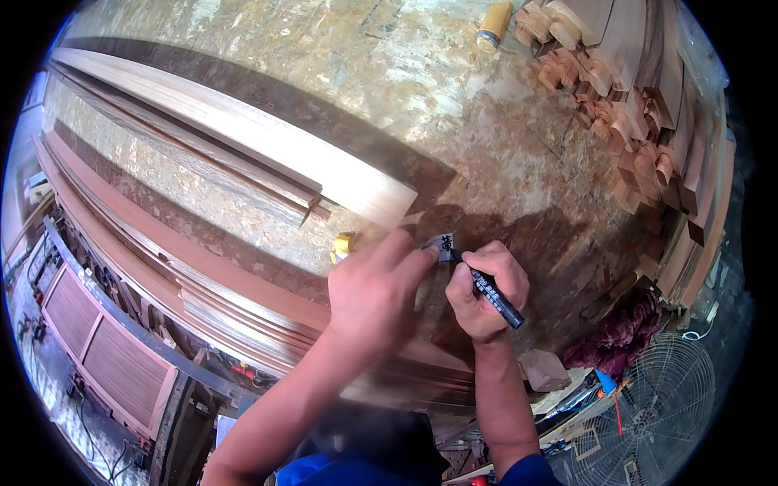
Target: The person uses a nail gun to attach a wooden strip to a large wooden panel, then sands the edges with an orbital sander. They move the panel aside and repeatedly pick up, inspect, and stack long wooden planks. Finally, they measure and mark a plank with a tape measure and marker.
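My right hand (489,287) is wrapped round a black marker pen (506,308), its tip at a small light paper label (443,242). Dark handwritten strokes show on the label, which lies over the worn tabletop. From the other side my left hand (377,283) comes in with its fingers closed, pinching the label's left edge. Close to the left hand, partly hidden by it, is a small yellow object (344,244) I cannot make out. The end of a pale wooden board (381,190) lies just beyond that hand.
Long wooden strips (219,279) run along the table's near left side. Shaped wood pieces (644,121) are stacked at the far right. A yellow cylinder (493,26) lies at the back. A dark red cloth (620,332), wood block (545,369) and round fan guard (648,413) are at lower right.
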The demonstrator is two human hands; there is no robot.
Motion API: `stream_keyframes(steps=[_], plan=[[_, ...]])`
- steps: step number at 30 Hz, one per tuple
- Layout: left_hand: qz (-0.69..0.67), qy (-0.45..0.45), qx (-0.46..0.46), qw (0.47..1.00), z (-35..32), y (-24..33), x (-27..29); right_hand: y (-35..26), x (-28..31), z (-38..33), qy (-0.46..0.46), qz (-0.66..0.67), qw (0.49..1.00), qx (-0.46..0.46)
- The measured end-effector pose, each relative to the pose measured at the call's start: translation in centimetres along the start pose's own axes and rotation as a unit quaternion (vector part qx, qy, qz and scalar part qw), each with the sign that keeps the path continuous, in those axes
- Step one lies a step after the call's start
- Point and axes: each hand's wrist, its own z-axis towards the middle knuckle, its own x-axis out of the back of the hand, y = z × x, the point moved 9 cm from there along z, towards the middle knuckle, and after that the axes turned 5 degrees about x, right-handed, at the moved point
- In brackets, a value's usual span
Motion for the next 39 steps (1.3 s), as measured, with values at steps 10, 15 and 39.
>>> stream_keyframes(steps=[10,15,39], plan=[[0.004,-0.020,0.002,1.000,-0.1,0.4,-0.1,0.5,1.2,-0.7,0.041,0.055,0.997,-0.035],[-0.397,-0.019,0.160,0.904,-2.6,-0.3,2.8,-3.1,5.1,-1.0,0.158,0.056,0.982,-0.081],[-0.822,0.298,0.105,0.475,-48.0,-30.6,40.3,-54.7,-35.8,-12.5,-0.207,0.382,0.899,0.048]])
